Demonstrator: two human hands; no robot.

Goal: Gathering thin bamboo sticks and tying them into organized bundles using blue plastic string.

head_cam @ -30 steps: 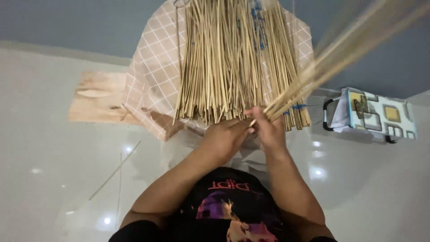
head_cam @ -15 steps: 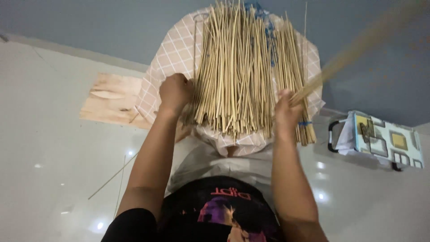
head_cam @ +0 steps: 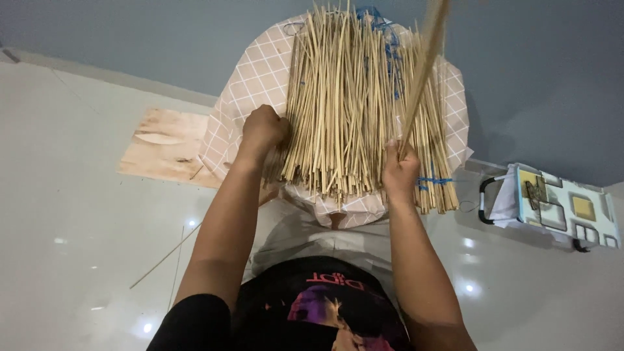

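Note:
A large heap of thin bamboo sticks (head_cam: 348,104) lies on a pink checked cloth (head_cam: 250,84) in front of me. My left hand (head_cam: 263,130) is clenched at the heap's near left edge, fingers pressed into the stick ends. My right hand (head_cam: 398,172) is closed around a small bunch of sticks (head_cam: 426,58) that rises steeply up and away, blurred by motion. Blue string (head_cam: 432,181) ties some sticks at the heap's right side.
A wooden board (head_cam: 166,146) lies flat on the glossy white floor to the left of the cloth. A couple of loose sticks (head_cam: 166,257) lie on the floor at left. A patterned bag with a black handle (head_cam: 559,205) sits at right against the grey-blue wall.
My right hand's bunch has swung from pointing far right to nearly upright over the heap. My left hand left the centre and went to the heap's left edge, where it now stays.

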